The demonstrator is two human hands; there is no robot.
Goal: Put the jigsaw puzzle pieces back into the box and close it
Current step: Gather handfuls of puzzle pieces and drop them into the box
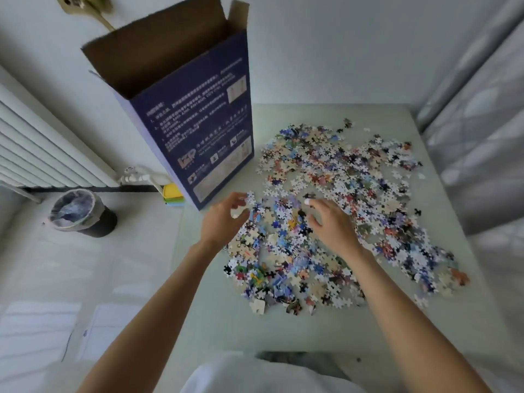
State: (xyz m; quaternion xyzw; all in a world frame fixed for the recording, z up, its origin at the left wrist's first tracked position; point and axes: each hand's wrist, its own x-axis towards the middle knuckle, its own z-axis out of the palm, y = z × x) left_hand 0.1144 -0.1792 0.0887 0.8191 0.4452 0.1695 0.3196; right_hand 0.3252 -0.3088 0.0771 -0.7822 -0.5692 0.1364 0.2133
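Left hand pinches puzzle pieces at pile's 9 o'clock; right hand fingers spread, curled over pile; open blue box at 10 o'clock.

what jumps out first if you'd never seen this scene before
The big spread of colourful puzzle pieces covering the middle and right of the pale table grabs the eye first. Next is the tall dark blue box, standing upright with its top flaps open at the table's far left corner. Both hands reach into the near side of the pile: the left hand pinches a few pieces, while the right hand hovers with curled fingers.
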